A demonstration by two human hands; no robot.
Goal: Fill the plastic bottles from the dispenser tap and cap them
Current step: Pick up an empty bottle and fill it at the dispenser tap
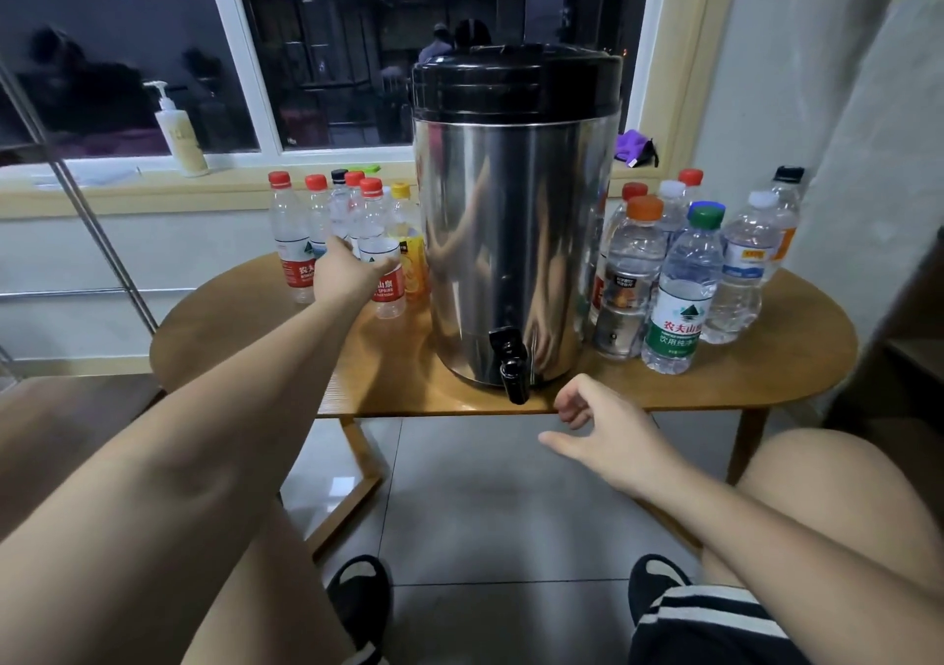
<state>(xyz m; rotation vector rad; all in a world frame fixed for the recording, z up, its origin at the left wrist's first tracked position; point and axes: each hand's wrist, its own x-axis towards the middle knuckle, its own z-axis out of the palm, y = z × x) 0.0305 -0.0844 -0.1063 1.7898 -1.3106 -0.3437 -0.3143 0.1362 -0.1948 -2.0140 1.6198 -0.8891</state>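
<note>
The left arm reaches far forward; the left hand (352, 270) lays its thumb across a red-capped bottle (382, 235), but I cannot tell if the grip is closed. The right hand (608, 424) hangs loosely curled and empty, just beside the tap (512, 373). Pulling the bottle out may topple the light neighbouring bottles (293, 240) packed against it.

Both forearms bare, left forearm (204, 460), right forearm (766, 536), bare left hand (352, 268), bare right hand (608, 434), bare right knee (827, 485), dark shorts (715, 639) near right with white-striped hem, black open-toe slippers, left slipper (360, 600), right slipper (656, 580).
</note>
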